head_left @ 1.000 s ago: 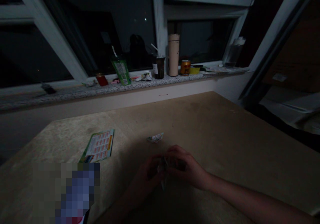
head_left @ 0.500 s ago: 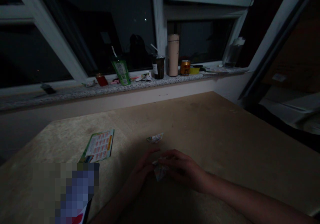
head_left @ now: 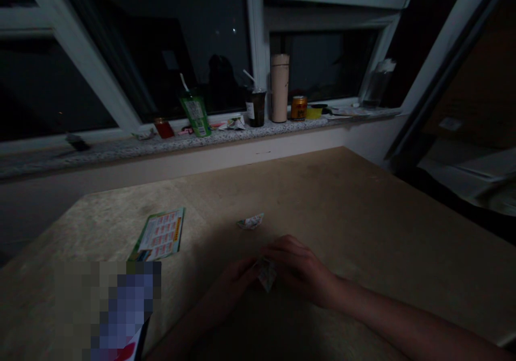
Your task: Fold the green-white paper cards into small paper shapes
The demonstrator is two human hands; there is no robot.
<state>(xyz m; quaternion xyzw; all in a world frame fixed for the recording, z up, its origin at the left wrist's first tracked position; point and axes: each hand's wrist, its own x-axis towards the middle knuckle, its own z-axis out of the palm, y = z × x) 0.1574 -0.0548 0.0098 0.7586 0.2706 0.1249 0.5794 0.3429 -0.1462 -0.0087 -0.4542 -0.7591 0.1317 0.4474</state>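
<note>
A small piece of folded printed paper (head_left: 266, 275) is held between both hands above the near part of the table, its pointed end hanging downward. My left hand (head_left: 237, 277) grips it from the left with thumb and fingers closed. From the right, my right hand (head_left: 300, 267) curls over its upper edge and right side, fingers pressed together. The paper's top is partly hidden by the fingers. Just beyond the hands lies a small boat-shaped folded paper (head_left: 251, 221), touched by neither hand.
On the tan table (head_left: 314, 199), a printed calendar sheet (head_left: 160, 234) lies at left, with a pixelated blue object (head_left: 124, 302) nearer me. The granite sill (head_left: 226, 136) holds a green drink cup (head_left: 196, 114), a dark cup (head_left: 255, 108), a pink flask (head_left: 279, 89) and an orange can (head_left: 299, 108).
Both hands and the folded paper have shifted slightly right. My left fingers, spread before, have closed in on the paper, and my right fingers now cover more of its top.
</note>
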